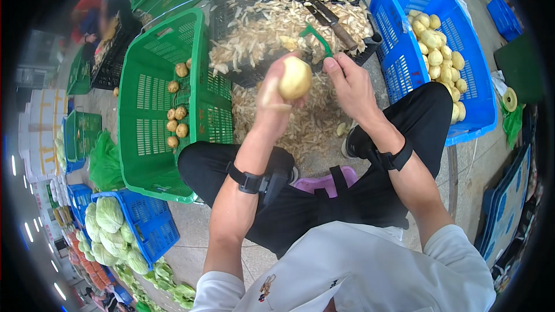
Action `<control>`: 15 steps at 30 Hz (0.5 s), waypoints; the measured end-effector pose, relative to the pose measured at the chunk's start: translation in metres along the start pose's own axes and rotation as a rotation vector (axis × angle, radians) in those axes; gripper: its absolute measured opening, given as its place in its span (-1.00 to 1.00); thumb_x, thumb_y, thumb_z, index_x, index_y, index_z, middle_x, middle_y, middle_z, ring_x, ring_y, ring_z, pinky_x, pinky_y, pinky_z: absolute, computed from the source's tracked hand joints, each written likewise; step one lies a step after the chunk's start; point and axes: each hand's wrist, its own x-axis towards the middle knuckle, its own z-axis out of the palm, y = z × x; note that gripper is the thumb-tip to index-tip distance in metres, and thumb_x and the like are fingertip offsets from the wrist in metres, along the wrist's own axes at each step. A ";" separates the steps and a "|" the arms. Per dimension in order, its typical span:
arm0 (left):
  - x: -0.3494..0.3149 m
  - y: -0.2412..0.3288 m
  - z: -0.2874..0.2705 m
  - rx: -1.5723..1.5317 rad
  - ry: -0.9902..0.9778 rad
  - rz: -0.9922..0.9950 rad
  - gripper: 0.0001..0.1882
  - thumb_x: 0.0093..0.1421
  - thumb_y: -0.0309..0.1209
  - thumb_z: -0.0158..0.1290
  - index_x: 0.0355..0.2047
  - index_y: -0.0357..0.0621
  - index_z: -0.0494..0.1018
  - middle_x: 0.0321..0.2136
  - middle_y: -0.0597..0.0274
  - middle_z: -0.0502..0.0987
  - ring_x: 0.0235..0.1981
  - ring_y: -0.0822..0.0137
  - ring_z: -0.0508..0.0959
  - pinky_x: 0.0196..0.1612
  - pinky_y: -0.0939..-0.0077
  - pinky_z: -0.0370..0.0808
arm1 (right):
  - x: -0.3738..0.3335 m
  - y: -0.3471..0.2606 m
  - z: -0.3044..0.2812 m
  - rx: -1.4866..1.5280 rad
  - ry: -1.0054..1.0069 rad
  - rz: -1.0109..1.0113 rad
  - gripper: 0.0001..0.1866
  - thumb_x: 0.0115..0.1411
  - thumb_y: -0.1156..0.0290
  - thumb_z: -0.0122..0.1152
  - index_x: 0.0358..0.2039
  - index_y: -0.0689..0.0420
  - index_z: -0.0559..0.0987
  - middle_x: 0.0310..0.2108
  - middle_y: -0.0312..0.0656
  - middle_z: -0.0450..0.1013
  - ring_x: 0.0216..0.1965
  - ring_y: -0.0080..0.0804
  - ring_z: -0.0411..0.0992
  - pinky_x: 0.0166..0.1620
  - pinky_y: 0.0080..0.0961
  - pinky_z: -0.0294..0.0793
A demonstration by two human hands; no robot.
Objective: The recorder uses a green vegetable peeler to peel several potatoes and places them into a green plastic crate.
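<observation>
A peeled, pale yellow potato [295, 78] sits in my left hand [269, 89], whose fingers wrap round its far side. A strip of peel hangs by the wrist. My right hand [350, 85] grips a green peeler [319, 39] by its handle, its head apart from the potato. Beyond both hands lies a black crate [222, 20] heaped with potato peelings [260, 34]. A knife-like tool with a brown handle [346, 37] rests on that heap. More peelings cover the floor below my hands.
At left, a green basket [136, 164] holds several unpeeled potatoes [181, 70]. At right, a blue basket [399, 58] holds peeled potatoes [435, 40]. Cabbages [110, 215] fill a blue crate [159, 228] at lower left. Another person [89, 14] bends near a black crate at far left.
</observation>
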 end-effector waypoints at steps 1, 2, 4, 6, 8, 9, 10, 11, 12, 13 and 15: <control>0.001 0.000 -0.001 0.003 -0.001 -0.004 -0.49 0.32 -0.07 -0.15 0.16 -0.09 0.30 -0.29 0.17 0.52 -0.42 0.37 0.49 -0.39 0.53 0.42 | -0.002 -0.006 -0.001 -0.042 -0.034 -0.029 -0.69 0.33 0.18 0.04 -0.35 0.20 0.46 -0.57 0.06 0.42 -0.44 0.14 0.45 -0.40 -0.15 0.35; 0.002 0.000 -0.003 -0.065 0.006 0.008 -0.49 0.34 -0.03 -0.23 0.13 -0.07 0.32 -0.30 0.18 0.53 -0.44 0.36 0.49 -0.42 0.51 0.40 | -0.006 -0.010 -0.001 -0.084 -0.068 -0.057 -0.71 0.33 0.19 0.04 -0.35 0.18 0.46 -0.57 0.04 0.43 -0.44 0.12 0.46 -0.41 -0.14 0.36; 0.003 0.002 -0.012 -0.184 -0.048 -0.017 -0.51 0.37 0.01 -0.32 0.05 -0.04 0.36 -0.28 0.20 0.55 -0.45 0.33 0.49 -0.44 0.49 0.40 | -0.017 -0.017 0.007 -0.115 -0.144 -0.144 -0.72 0.32 0.19 0.04 -0.34 0.16 0.46 -0.57 0.03 0.44 -0.44 0.11 0.47 -0.41 -0.12 0.37; 0.002 -0.004 -0.006 -0.216 0.044 0.012 -0.51 0.38 0.02 -0.35 -0.01 -0.04 0.37 -0.30 0.20 0.55 -0.47 0.36 0.49 -0.48 0.52 0.37 | -0.022 -0.014 0.019 -0.164 -0.183 -0.308 -0.75 0.29 0.19 0.06 -0.36 0.11 0.46 -0.55 0.01 0.46 -0.43 0.09 0.48 -0.42 -0.08 0.40; 0.002 -0.004 0.005 -0.313 0.211 0.001 -0.51 0.38 0.02 -0.36 -0.12 -0.08 0.40 -0.34 0.14 0.56 -0.50 0.37 0.47 -0.53 0.54 0.30 | -0.019 -0.003 0.021 -0.218 -0.161 -0.301 -0.75 0.29 0.19 0.05 -0.36 0.12 0.45 -0.56 0.02 0.45 -0.43 0.10 0.48 -0.43 -0.08 0.40; 0.004 -0.007 -0.007 -0.310 0.219 0.002 -0.51 0.38 0.02 -0.36 -0.12 -0.08 0.40 -0.34 0.14 0.56 -0.50 0.37 0.47 -0.53 0.54 0.30 | -0.015 0.001 0.023 -0.263 -0.148 -0.305 -0.75 0.30 0.19 0.04 -0.36 0.12 0.45 -0.58 0.03 0.44 -0.43 0.11 0.47 -0.43 -0.08 0.39; 0.009 -0.011 -0.021 -0.310 0.099 -0.003 -0.47 0.37 0.03 -0.35 -0.09 -0.13 0.41 -0.32 0.06 0.57 -0.50 0.30 0.46 -0.51 0.51 0.34 | -0.007 0.007 0.025 -0.318 -0.121 -0.186 -0.71 0.31 0.16 0.02 -0.38 0.14 0.44 -0.60 0.05 0.43 -0.44 0.13 0.47 -0.43 -0.06 0.38; 0.012 -0.018 -0.034 -0.308 -0.020 -0.009 -0.44 0.36 0.04 -0.34 -0.06 -0.18 0.42 -0.30 -0.02 0.57 -0.51 0.24 0.45 -0.49 0.48 0.37 | 0.001 0.019 0.023 -0.315 -0.122 -0.185 -0.71 0.31 0.16 0.02 -0.38 0.14 0.44 -0.60 0.05 0.43 -0.44 0.13 0.47 -0.43 -0.06 0.38; 0.011 -0.017 -0.030 -0.334 0.025 -0.023 -0.41 0.35 0.06 -0.33 -0.07 -0.23 0.42 -0.27 -0.10 0.57 -0.52 0.22 0.43 -0.50 0.47 0.36 | 0.012 0.024 0.015 -0.299 -0.113 -0.017 -0.69 0.32 0.15 0.00 -0.39 0.14 0.44 -0.61 0.07 0.43 -0.45 0.16 0.46 -0.43 -0.04 0.37; 0.011 -0.015 -0.027 -0.329 0.019 -0.026 -0.41 0.35 0.06 -0.33 -0.07 -0.23 0.42 -0.27 -0.10 0.57 -0.52 0.22 0.43 -0.50 0.47 0.36 | 0.018 0.028 0.011 -0.281 -0.103 0.150 -0.68 0.33 0.14 -0.01 -0.39 0.15 0.44 -0.61 0.09 0.42 -0.46 0.18 0.45 -0.43 -0.02 0.36; 0.008 -0.014 -0.019 -0.299 0.075 0.021 -0.41 0.34 0.07 -0.30 -0.07 -0.23 0.43 -0.27 -0.10 0.57 -0.51 0.21 0.44 -0.47 0.48 0.38 | 0.005 0.016 0.010 -0.213 -0.109 0.140 -0.65 0.34 0.13 -0.02 -0.41 0.16 0.45 -0.59 0.11 0.44 -0.46 0.21 0.44 -0.42 0.00 0.36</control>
